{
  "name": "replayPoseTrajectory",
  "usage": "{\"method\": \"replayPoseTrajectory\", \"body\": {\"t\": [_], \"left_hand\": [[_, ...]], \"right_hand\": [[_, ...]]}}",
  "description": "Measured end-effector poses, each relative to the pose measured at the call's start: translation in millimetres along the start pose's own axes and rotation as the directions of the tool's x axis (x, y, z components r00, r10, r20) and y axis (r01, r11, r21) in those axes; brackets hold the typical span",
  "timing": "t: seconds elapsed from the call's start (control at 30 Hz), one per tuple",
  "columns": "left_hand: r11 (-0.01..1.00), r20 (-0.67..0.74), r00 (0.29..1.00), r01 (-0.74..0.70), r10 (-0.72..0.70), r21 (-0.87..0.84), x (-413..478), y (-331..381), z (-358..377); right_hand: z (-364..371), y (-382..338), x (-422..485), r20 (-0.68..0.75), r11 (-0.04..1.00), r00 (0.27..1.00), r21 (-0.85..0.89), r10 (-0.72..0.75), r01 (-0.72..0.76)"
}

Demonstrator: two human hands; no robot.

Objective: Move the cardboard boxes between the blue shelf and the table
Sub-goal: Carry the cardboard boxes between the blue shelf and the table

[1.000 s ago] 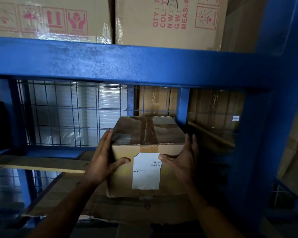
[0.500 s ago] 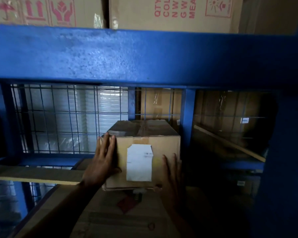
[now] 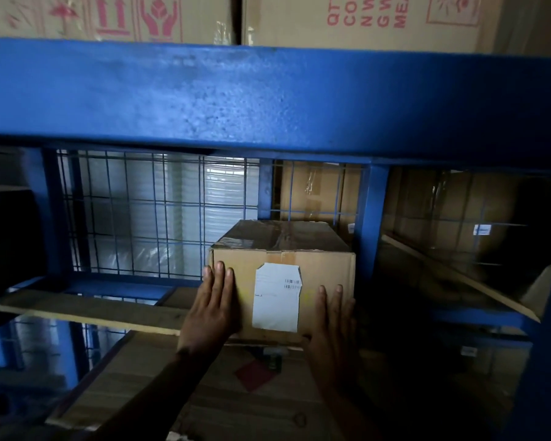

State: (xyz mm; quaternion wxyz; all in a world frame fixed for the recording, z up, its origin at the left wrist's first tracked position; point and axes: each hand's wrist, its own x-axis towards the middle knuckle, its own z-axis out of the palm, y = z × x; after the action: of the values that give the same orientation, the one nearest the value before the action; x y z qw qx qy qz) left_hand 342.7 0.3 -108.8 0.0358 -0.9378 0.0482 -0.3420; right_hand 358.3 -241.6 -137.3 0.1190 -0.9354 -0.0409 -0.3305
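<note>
A small brown cardboard box [image 3: 325,275] with a white label on its front sits inside the blue shelf [image 3: 268,100], resting on a flat sheet of cardboard [image 3: 223,402]. Its top is taped shut. My left hand [image 3: 212,308] lies flat against the box's front left, fingers straight and together. My right hand [image 3: 331,326] presses flat against the front right lower corner. Neither hand wraps around the box.
A thick blue beam crosses overhead, with large printed cartons [image 3: 363,17] on the level above. A wire mesh back [image 3: 147,214] and a blue upright [image 3: 371,224] stand just behind and right of the box. A wooden plank [image 3: 86,308] lies to the left.
The box has slid deeper into the shelf. My hands went from gripping its sides to lying flat on its front face.
</note>
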Motion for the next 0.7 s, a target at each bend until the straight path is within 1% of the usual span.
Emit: {"method": "replayPoseTrajectory", "body": {"t": [0.1, 0.17, 0.23, 0.3, 0.37, 0.43, 0.5, 0.57, 0.63, 0.7], "left_hand": [[1.000, 0.031, 0.999, 0.020, -0.020, -0.016, -5.3, 6.8, -12.5], [0.995, 0.070, 0.996, 0.063, -0.057, -0.081, -15.5, 6.1, -23.8], [0.986, 0.120, 0.989, 0.106, -0.091, -0.126, -30.9, 0.6, -35.7], [0.970, 0.128, 0.979, 0.178, -0.158, -0.165, -52.7, -10.8, -48.0], [0.947, 0.149, 0.958, 0.268, -0.244, -0.175, -81.4, -29.2, -63.7], [0.907, 0.172, 0.920, 0.381, -0.352, -0.181, -117.8, -52.5, -87.8], [0.838, 0.184, 0.852, 0.519, -0.491, -0.165, -164.9, -78.2, -117.4], [0.754, 0.170, 0.764, 0.643, -0.622, -0.130, -219.9, -100.3, -155.3], [0.627, 0.137, 0.634, 0.773, -0.761, -0.094, -284.3, -114.7, -199.0], [0.472, 0.080, 0.476, 0.879, -0.876, -0.070, -349.4, -117.6, -244.9]], "right_hand": [[-17.7, -5.2, -4.0, 0.070, 0.999, 0.997, -0.033, 0.032, -0.030], [-29.1, -10.7, -7.6, 0.069, 0.998, 0.996, -0.001, 0.064, -0.064], [-44.1, -21.4, -13.0, 0.096, 0.998, 0.994, 0.012, 0.053, -0.054], [-60.6, -38.2, -22.2, 0.178, 0.999, 0.984, 0.053, -0.005, -0.005], [-70.7, -61.1, -33.7, 0.274, 0.986, 0.958, 0.161, -0.089, 0.045], [-77.2, -93.0, -46.9, 0.347, 0.960, 0.920, 0.265, -0.183, 0.091], [-73.9, -133.1, -64.5, 0.354, 0.912, 0.889, 0.384, -0.290, 0.145], [-74.7, -178.6, -89.8, 0.358, 0.841, 0.833, 0.498, -0.421, 0.211], [-80.4, -224.9, -124.9, 0.348, 0.741, 0.753, 0.618, -0.559, 0.264], [-94.8, -265.7, -164.1, 0.318, 0.621, 0.649, 0.720, -0.691, 0.308]]}}
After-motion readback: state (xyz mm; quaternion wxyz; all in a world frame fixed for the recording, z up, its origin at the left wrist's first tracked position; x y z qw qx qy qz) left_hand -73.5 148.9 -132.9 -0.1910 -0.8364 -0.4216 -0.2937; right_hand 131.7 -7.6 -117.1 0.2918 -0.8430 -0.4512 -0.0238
